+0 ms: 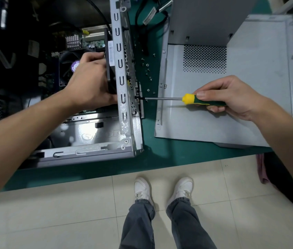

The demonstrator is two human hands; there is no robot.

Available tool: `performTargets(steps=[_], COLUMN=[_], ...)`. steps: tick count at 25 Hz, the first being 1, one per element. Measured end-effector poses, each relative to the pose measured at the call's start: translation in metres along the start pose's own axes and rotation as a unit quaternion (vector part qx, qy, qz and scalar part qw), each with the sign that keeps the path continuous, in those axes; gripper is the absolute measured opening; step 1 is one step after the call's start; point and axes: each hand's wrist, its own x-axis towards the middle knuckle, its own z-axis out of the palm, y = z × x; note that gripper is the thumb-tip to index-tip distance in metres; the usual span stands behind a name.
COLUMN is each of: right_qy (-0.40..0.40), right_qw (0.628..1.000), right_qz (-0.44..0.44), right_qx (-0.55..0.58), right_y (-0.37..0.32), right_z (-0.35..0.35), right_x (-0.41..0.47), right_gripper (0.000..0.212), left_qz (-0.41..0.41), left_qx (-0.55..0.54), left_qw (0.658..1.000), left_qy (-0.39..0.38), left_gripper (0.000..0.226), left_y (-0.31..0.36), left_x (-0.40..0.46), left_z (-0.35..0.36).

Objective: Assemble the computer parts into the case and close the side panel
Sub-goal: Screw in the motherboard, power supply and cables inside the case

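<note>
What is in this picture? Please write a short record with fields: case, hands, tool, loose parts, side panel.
case: open computer case on green mat
left hand: left hand inside case, holds black part against the frame
right hand: right hand grips screwdriver
tool: tip at the case's outer wall
loose parts: screws on mat
side panel: side panel off, flat beside case

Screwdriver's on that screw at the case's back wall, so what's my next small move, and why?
Probably turn the screwdriver to drive the screw: its tip meets the screw at the case wall, while the left hand holds the black part inside.
</note>
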Motion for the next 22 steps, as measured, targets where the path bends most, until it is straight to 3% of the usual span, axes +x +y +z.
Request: performTargets(steps=[22], right_qy=[-0.003], right_qw=[1.000], right_qz=[0.006], right_qx=[-0.008], right_y=[0.0001], right_z=[-0.0004], right_x=[0.0010], right_gripper=[0.044], left_qz=[-0.023], left_qx=[-0.011], left_qw=[1.000], left_qy=[-0.008], left_gripper=[0.021], left_y=[0.0014], left_x=[0.0005], left_z=[-0.0014])
